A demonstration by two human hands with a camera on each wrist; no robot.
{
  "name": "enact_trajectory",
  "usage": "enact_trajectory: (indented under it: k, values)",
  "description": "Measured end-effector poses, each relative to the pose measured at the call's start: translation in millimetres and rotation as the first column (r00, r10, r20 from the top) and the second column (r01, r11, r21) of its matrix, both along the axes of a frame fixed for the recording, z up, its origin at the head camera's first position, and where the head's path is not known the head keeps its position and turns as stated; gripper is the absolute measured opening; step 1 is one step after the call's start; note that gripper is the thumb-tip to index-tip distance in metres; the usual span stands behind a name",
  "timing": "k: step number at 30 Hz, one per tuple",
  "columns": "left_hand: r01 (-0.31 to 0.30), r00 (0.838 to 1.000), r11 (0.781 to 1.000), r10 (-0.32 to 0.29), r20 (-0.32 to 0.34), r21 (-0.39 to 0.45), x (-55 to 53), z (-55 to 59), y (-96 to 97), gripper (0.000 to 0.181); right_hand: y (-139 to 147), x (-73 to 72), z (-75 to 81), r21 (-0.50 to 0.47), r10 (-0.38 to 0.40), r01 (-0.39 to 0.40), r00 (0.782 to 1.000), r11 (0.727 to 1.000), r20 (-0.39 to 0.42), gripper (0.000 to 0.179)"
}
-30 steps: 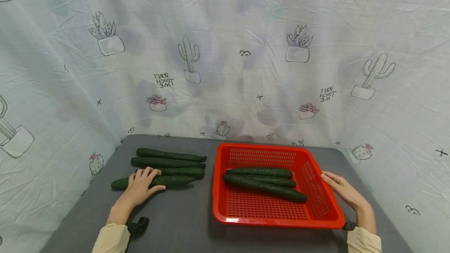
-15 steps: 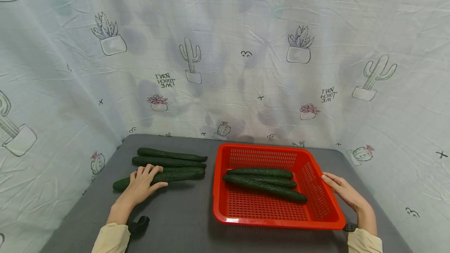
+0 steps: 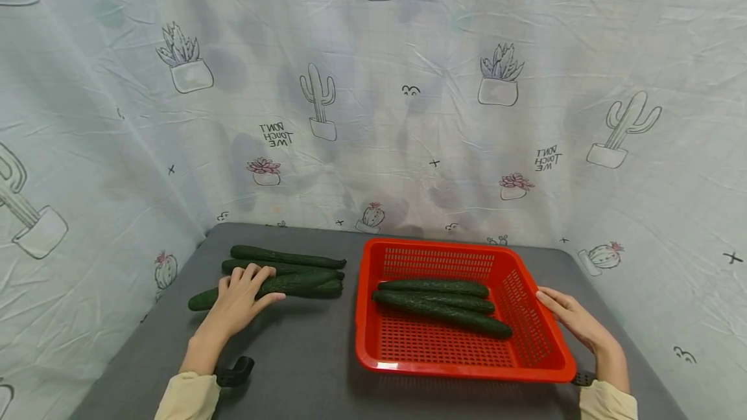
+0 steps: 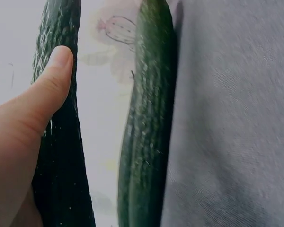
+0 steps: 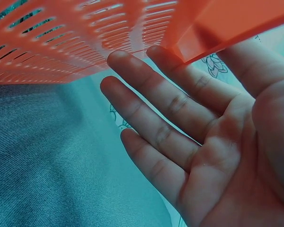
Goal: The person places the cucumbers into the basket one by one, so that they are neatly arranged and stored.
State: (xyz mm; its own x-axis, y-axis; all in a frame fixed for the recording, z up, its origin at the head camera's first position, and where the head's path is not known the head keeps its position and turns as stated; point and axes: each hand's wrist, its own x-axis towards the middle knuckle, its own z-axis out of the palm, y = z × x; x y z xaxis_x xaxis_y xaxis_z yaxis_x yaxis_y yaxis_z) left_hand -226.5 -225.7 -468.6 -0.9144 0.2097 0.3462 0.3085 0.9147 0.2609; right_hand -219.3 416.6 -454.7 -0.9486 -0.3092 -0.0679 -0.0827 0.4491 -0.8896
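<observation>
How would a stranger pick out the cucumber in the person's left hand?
Find the red basket on the gray table, then look left to the group of four cucumbers. Yours is the cucumber whose end reaches farthest left. Unlike its three neighbors, it is gripped by the left hand.

Basket [image 3: 467, 374] bright red, with pattern of slots. Cucumbers [image 3: 443, 314] dark green. Table [image 3: 309, 355] plain grey. Curtain [image 3: 373, 135] whitish, printed with potted cacti [image 3: 627, 120], pink flowers [image 3: 264, 165]. Sleeves [image 3: 188, 397] pale yellow. Wrist straps [image 3: 235, 373] black.

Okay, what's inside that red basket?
Three cucumbers lie in the red basket, with bare slotted floor in front of them; what's directly beneath them is covered, so I can't see it.
</observation>
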Motion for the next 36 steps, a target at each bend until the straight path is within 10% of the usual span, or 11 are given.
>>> enact_trajectory:
  k: [36]
  values:
    - [0.007,1.000,1.000,-0.008,-0.026,-0.030,21.6,43.3,64.5,0.050,-0.6,-1.3,-0.4,0.025,-0.012,0.013,0.999,1.000,-0.030,0.045]
